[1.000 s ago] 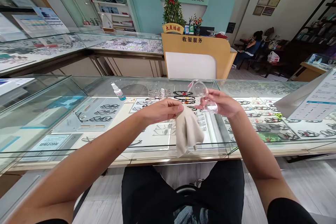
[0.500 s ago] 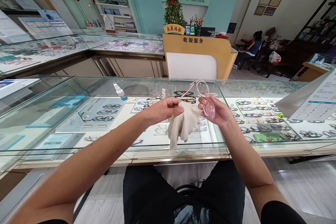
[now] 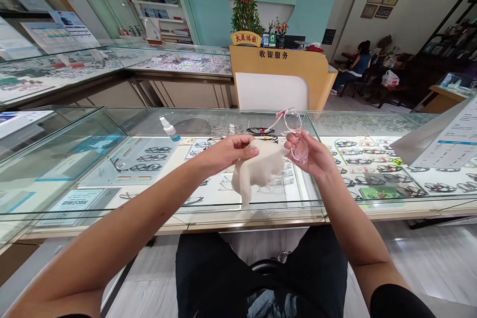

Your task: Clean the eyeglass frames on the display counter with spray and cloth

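Above the glass counter, my left hand [image 3: 233,153] pinches a beige cleaning cloth [image 3: 257,166] between thumb and fingers. The cloth hangs down and spreads toward the right, its far edge close to my right fingertips. My right hand [image 3: 315,156] grips a pair of clear pinkish eyeglasses [image 3: 293,120] around the bridge and lower lens. The frame is held on end, one lens above the other, with a temple arm sticking out to the upper left. Whether the right fingers also touch the cloth's edge I cannot tell.
A white spray bottle [image 3: 170,129] stands on the glass display counter [image 3: 223,211], which holds rows of eyeglasses. A folded paper sign [image 3: 447,134] stands at the right. Beyond are a cashier desk [image 3: 272,92] and a seated person [image 3: 359,64].
The cloth has swung out and opened wider between my hands. My right hand and the eyeglasses have shifted slightly right; my left hand has moved a little left.
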A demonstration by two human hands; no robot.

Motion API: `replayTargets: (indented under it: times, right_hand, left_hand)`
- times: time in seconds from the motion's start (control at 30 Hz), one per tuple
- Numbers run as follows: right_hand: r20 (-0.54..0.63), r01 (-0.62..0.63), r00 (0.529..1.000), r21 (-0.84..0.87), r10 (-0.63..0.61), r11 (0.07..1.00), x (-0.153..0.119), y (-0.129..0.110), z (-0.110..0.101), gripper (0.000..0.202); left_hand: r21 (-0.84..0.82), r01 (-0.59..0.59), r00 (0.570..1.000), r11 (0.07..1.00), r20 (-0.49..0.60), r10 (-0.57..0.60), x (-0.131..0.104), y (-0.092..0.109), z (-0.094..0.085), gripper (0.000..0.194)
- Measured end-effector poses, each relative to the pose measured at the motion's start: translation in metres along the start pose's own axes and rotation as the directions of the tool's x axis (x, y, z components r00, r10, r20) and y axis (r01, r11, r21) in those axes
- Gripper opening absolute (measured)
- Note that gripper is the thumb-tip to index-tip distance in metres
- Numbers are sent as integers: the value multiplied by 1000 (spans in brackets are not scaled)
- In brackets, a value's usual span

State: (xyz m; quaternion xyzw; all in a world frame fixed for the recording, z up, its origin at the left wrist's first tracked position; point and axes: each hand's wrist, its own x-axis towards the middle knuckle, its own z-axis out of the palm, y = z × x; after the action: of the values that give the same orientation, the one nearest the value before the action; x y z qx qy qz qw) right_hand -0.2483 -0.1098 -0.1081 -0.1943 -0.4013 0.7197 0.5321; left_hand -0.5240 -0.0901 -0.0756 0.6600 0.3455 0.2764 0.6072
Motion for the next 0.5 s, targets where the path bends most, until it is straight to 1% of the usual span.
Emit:
replayTargets:
  times: [0.13,0.23,0.37,0.5]
  right_hand:
    - [25,31,999,-56,-30,998,4,-11,-6,25]
    - [22,23,1000,-92,-22,996,7,-18,-9,28]
    - [25,0,1000,-131,3,991,6,-26,-9,33]
    - [69,-35,997,-168,47,985,2,-37,-4,37]
  left_hand:
    - [-7,57,998,998,42,-56,-3,3,-4,59]
    - [22,68,996,997,64,-69,-4,6,-8,54]
    - [8,87,993,996,84,-87,-4,9,-13,51]
    - [-15,109,978,994,179,-105,-6,7,-17,53]
